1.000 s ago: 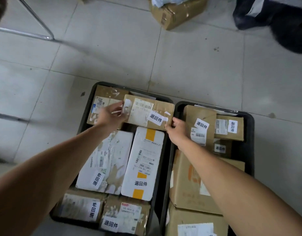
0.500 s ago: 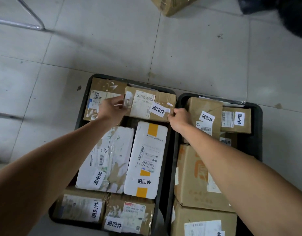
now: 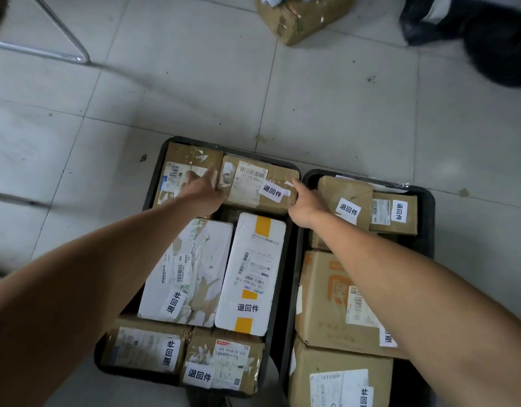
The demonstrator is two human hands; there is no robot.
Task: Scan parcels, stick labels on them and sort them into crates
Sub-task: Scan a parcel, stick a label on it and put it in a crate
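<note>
A brown cardboard parcel (image 3: 254, 188) with a barcode label and a white sticker lies across the far end of the left black crate (image 3: 158, 177). My left hand (image 3: 202, 190) presses against its left end, fingers stretched forward between it and a neighbouring brown box (image 3: 183, 168). My right hand (image 3: 304, 204) pinches its right corner at the crate wall. The right black crate (image 3: 428, 212) holds several labelled brown parcels (image 3: 345, 201).
Under my arms the left crate holds two white parcels (image 3: 253, 274) and brown boxes (image 3: 224, 362). A torn carton (image 3: 300, 19) and a dark bag (image 3: 473, 30) lie on the tiled floor beyond. A metal frame (image 3: 62, 45) stands at far left.
The brown parcel has gone slightly further toward the crate's far end and sits lower. My left fingers have straightened off its top onto its left end. The camera tilted a little.
</note>
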